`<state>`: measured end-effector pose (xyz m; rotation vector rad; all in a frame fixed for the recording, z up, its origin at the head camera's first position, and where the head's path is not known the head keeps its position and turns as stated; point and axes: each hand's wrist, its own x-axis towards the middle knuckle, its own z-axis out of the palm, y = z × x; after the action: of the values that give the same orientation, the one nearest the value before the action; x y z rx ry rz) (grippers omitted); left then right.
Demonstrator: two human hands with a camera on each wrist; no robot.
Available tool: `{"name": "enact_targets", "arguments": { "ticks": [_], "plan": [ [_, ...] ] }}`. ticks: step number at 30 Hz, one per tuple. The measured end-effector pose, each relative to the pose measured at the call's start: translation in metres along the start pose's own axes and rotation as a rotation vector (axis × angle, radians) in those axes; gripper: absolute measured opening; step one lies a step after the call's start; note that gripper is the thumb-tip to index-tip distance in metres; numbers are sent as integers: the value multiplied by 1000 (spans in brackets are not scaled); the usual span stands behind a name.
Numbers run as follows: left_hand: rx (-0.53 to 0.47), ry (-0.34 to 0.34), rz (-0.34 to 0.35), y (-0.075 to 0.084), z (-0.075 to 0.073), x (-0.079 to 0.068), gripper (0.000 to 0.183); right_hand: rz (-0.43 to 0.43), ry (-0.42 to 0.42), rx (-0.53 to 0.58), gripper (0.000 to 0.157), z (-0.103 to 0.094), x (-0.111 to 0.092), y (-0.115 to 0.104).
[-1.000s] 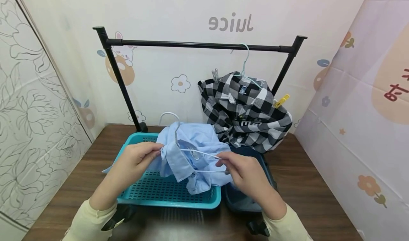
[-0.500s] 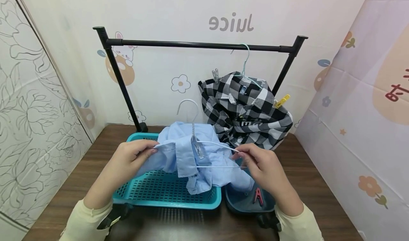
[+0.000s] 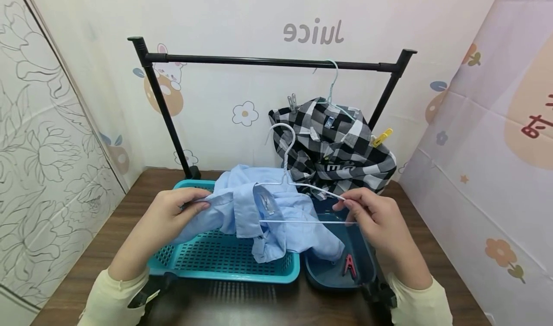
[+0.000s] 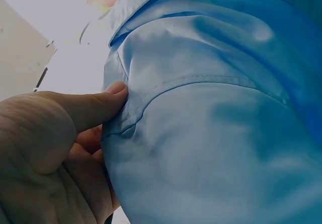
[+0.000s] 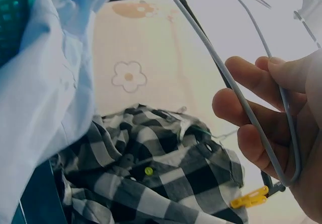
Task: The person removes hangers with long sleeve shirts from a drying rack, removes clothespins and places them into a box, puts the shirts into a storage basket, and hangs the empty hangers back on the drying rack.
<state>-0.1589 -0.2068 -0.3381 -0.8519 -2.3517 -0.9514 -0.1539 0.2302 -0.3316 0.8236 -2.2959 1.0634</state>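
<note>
White hanger [image 3: 306, 222] had been shifted rightward since the earlier frame.
Head view: its left end was tucked into the blue shirt [image 3: 298, 239] at the neck, above the teal basket [image 3: 229, 278]; its right arm was pinched by the right hand [image 3: 377, 220]. Left wrist view: shirt cloth was pinched by the left hand [image 4: 55, 148]. Right wrist view: the wire was held beneath the thumb.

Remotely, I see a cartoon-printed wall [image 3: 216, 18] at twelve o'clock, a flower-outlined panel [image 3: 43, 172] at nine, a wood-grain table [image 3: 242, 311] at six.
</note>
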Motion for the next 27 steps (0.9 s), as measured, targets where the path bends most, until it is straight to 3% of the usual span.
{"name": "enact_targets", "arguments": {
  "ticks": [17, 27],
  "plan": [
    [-17, -55, -86, -2, -5, -3, 22, 26, 1, -18, 25, -27, -4, 18],
    [-9, -50, -94, -6, -9, -3, 23, -2, 8, 25, 25, -36, -6, 23]
  ]
}}
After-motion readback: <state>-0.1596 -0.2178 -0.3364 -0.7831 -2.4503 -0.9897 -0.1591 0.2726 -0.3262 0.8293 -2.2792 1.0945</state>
